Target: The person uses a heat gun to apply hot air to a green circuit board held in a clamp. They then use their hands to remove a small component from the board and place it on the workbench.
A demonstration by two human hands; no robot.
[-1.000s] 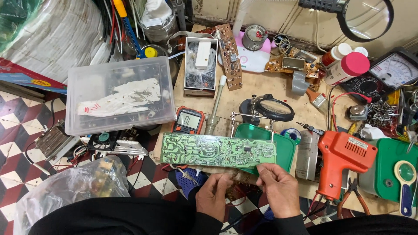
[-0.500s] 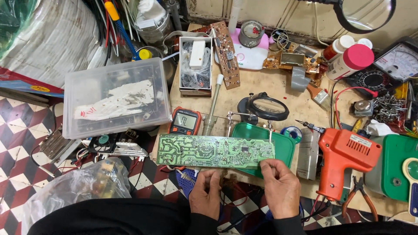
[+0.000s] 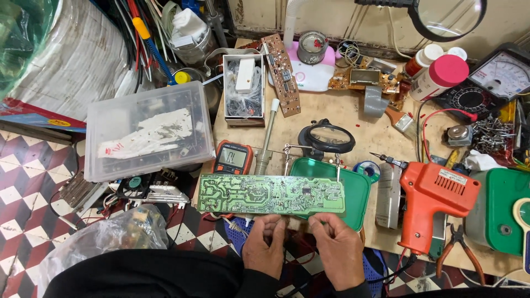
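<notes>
At the near edge of the cluttered wooden bench (image 3: 331, 118), a long green circuit board (image 3: 270, 194) is held level, solder side up, by its lower edge. The left hand (image 3: 266, 245) is pinched on that edge near the middle; the right hand (image 3: 338, 248) is pinched on it just beside, further right. Both grips are closed on the board.

The board's right end overlaps a green tray (image 3: 359, 190), and two clips of a helping-hand stand with a magnifier (image 3: 327, 137) rise directly behind its top edge. An orange multimeter (image 3: 233, 157) is seen just behind the board's left half, partly covered by it. A white-handled soldering iron (image 3: 267, 132) lies between the meter and the stand.

To the right, an orange soldering gun (image 3: 433, 201) lies well apart from the right hand, with red-handled pliers (image 3: 458, 248) beyond it. To the left, a clear plastic box (image 3: 146, 132) stands over loose parts, and a crumpled clear bag (image 3: 105, 237) lies near the left forearm. An analogue meter (image 3: 491, 83) and a red-capped bottle (image 3: 439, 77) are noted at the far right.
</notes>
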